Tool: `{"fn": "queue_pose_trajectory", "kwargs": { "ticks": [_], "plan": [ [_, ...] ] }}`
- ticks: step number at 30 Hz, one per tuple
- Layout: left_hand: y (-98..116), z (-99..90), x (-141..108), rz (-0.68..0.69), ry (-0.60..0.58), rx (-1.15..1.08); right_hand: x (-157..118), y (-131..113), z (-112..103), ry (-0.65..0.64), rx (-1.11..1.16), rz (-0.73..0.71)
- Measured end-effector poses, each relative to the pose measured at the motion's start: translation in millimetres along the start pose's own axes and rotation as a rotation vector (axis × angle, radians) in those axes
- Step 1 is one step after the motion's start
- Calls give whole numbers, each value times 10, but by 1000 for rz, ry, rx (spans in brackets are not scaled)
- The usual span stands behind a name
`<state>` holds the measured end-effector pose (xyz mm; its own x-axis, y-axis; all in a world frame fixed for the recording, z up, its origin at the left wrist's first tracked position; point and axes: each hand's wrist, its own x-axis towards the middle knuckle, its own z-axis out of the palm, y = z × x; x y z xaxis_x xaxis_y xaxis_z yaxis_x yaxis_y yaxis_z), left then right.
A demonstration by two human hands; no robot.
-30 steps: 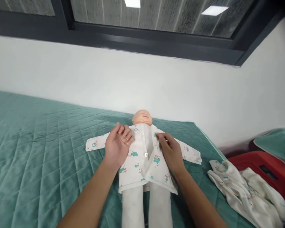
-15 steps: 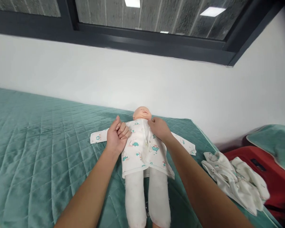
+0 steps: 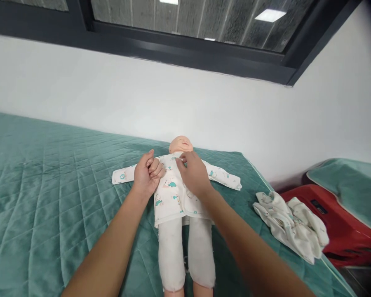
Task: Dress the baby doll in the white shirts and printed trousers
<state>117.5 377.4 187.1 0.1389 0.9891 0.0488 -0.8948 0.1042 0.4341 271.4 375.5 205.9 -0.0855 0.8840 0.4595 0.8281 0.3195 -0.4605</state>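
A baby doll [image 3: 181, 144] lies on its back on the green quilted bed cover [image 3: 64, 198], its head toward the wall. It wears a white printed shirt [image 3: 170, 202] with both sleeves spread sideways, and its legs are white. My left hand [image 3: 149, 171] is curled closed beside the shirt's left chest and sleeve; whether cloth is inside the fingers is hidden. Over the upper chest, just below the doll's chin, my right hand [image 3: 193, 171] has thumb and fingers bent toward the collar. A small gap shows between them, and no held cloth can be made out.
A crumpled white printed cloth [image 3: 292, 222] lies on the bed's right edge. Beyond it are a red case [image 3: 343, 222] and a green cushion or cover [image 3: 349, 189]. Behind the bed stand a white wall [image 3: 126, 99] and a dark window frame [image 3: 173, 53].
My right hand has moved left from the shirt's right collar edge to the middle of the upper chest, and its pinch has loosened. My left hand stays curled. The view has shifted slightly.
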Motion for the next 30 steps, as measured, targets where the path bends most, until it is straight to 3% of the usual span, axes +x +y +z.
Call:
{"fn": "queue_pose_trajectory", "kwargs": {
  "ticks": [2,5,9,12,15,19,23,26,30],
  "plan": [
    [-7,-11,-5,7,11,1,-338,-2,-62,47,37,-132],
    [-26,-52,-11,57,19,4,-863,19,-203,-3,127,-206],
    [-75,-156,-5,107,0,36,-1443,164,-328,91,187,-62],
    [-111,-262,-3,117,6,61,-1709,314,-375,170,236,-29],
    [-127,-374,-35,133,56,72,-1825,407,-398,216,274,-35],
    [-119,-488,-140,112,118,94,-1817,443,-363,237,287,66],
    [-92,-528,-260,99,128,129,-1788,479,-315,180,357,136],
    [-80,-522,-337,93,130,159,-1805,502,-321,222,407,233],
    [-148,-506,-459,170,188,428,-1845,504,-363,273,499,311]
  ]
}}
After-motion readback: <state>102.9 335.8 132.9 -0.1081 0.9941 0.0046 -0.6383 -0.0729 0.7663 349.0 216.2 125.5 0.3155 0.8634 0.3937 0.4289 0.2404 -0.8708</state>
